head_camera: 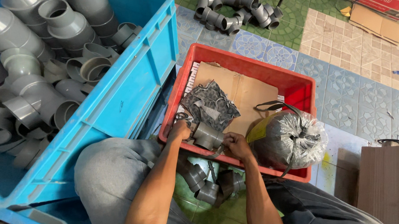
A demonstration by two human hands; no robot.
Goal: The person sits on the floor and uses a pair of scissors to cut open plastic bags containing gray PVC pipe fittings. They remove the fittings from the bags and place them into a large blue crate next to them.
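Gripping a grey plastic tee pipe fitting [207, 136] at the near edge of the red plastic crate [293, 84], left hand [180, 130] and right hand [237, 145] clamp its opposite ends; strapping it seems underway, needing a steady hold.

I sit on the floor of what looks like a small plumbing-parts workshop or storeroom. At the left of the frame a big blue crate [134, 79] is heaped with grey plastic pipe fittings [47, 53]: tees, elbows and couplings. In the middle a red crate [293, 84] holds flattened cardboard [242, 93], a rag [210, 105] and a bundle wrapped in clear plastic [289, 139]. At the top of the frame more grey fittings [236, 11], strung together, lie on the patterned floor tiles [364, 82], and a few more lie between my knees at the bottom centre. Torn cardboard [375, 23] lies in the upper right corner, and a brown wooden board [385, 184] stands at the lower right.
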